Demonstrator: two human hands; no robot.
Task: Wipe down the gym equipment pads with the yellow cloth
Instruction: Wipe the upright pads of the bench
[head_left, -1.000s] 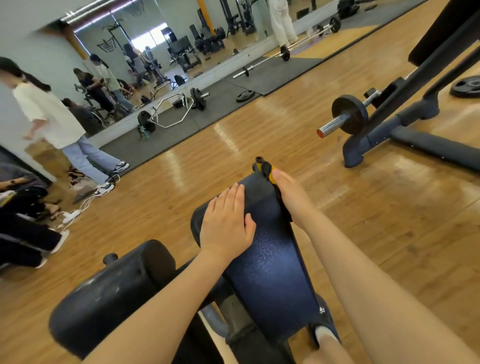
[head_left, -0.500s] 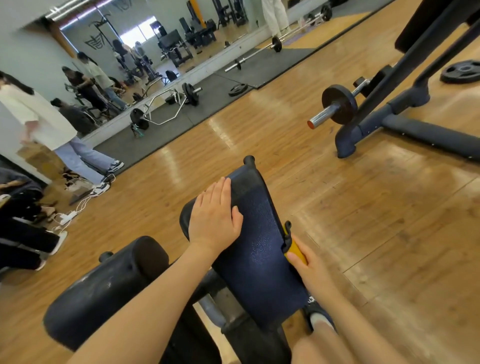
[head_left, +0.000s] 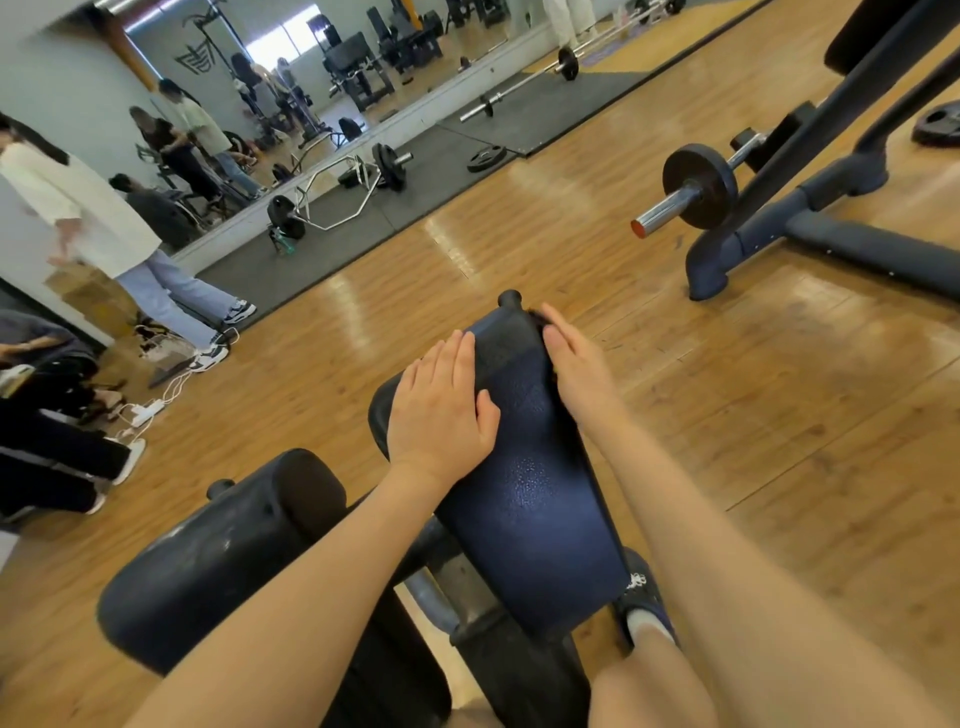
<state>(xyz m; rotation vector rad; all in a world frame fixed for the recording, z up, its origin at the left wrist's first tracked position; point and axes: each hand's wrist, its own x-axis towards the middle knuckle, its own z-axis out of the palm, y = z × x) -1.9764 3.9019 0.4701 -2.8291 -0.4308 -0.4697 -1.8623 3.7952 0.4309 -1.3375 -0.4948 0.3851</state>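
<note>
Left hand (head_left: 439, 410) lies flat, fingers straight and together, on the left side of the dark blue textured vinyl pad (head_left: 524, 483); right hand (head_left: 574, 364) presses the pad's right edge near its far end with fingers straight. The yellow cloth is hidden under that palm, so can't tell if it's pinched. Risk: cloth slips out unseen on the narrow edge and bare skin does the wiping, or the hand slides off toward the wooden plank floor (head_left: 779, 415).

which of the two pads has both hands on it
The flat blue pad, with the left hand on top and the right hand at its right edge. The round black roller pad is untouched.
</note>
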